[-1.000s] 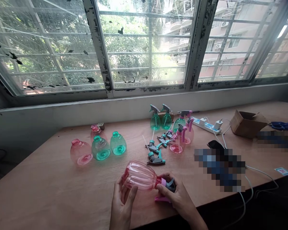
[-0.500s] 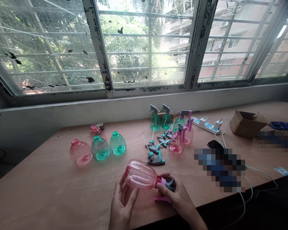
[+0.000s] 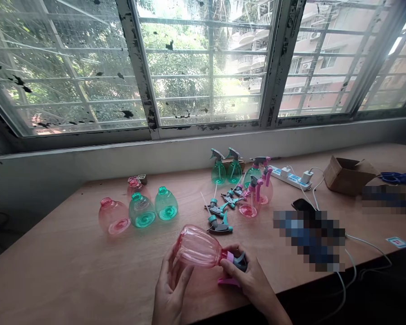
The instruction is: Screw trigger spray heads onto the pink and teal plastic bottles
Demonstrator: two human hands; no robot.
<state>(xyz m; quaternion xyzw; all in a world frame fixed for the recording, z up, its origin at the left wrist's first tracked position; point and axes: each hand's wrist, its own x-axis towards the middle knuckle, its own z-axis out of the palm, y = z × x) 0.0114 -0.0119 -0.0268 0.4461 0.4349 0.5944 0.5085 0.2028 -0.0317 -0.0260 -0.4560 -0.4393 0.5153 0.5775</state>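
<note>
R grip (image 3: 235, 261) closed on spray head (image 3: 241, 262) at neck of pink bottle (image 3: 199, 247), L grip (image 3: 172, 282) curled round its base. Bottle's on its side, nr front edge of surface (image 3: 71, 271); can't tell if touching. I'm hiding part of spray head; L fingertips hard to make out. R forearm (image 3: 274, 304) angles in, cut off at btm, L just past wrist. Pixelated patch (image 3: 311, 241) on R unreadable.

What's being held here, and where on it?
A pink bottle, tipped on its side: the left grip cups its base end, while the right grip clasps the spray head around its pink collar.
</note>
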